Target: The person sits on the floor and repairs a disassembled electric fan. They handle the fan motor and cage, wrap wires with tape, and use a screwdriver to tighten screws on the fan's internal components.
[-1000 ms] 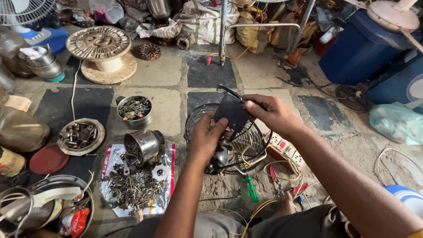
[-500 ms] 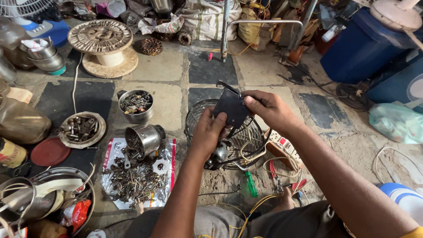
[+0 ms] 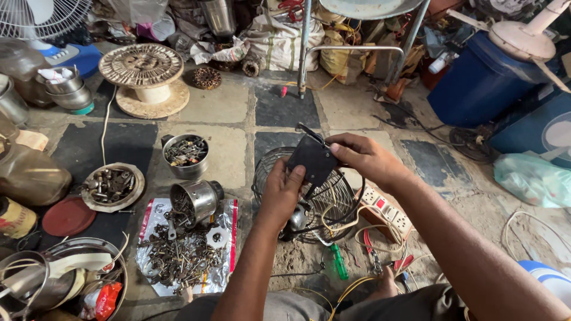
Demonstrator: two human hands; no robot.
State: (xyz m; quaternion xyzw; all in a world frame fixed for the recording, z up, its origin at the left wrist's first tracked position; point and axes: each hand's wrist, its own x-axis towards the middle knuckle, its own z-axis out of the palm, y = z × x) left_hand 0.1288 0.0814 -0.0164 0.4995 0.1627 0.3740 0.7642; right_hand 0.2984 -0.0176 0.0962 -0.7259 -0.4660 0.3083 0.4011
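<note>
My left hand (image 3: 281,191) and my right hand (image 3: 364,158) both grip a small flat black part (image 3: 311,161), held tilted above a round wire fan guard (image 3: 333,196) that lies on the floor. The left fingers pinch its lower left edge; the right fingers hold its upper right corner. Black and yellow wires (image 3: 336,223) run from under the part down toward my lap. A small metal motor piece (image 3: 297,220) sits below my left wrist.
Left of the guard lie a foil sheet heaped with screws and metal bits (image 3: 184,252), a tipped steel cup (image 3: 196,199), and two bowls of parts (image 3: 185,154) (image 3: 112,185). A green screwdriver (image 3: 339,264), red pliers (image 3: 375,255) and a power strip (image 3: 386,208) lie to the right. A blue drum (image 3: 482,83) stands at the back.
The hands and black part stay nearly in place above the guard; the left fingers have shifted slightly on the part's edge. The view has tilted a little.
</note>
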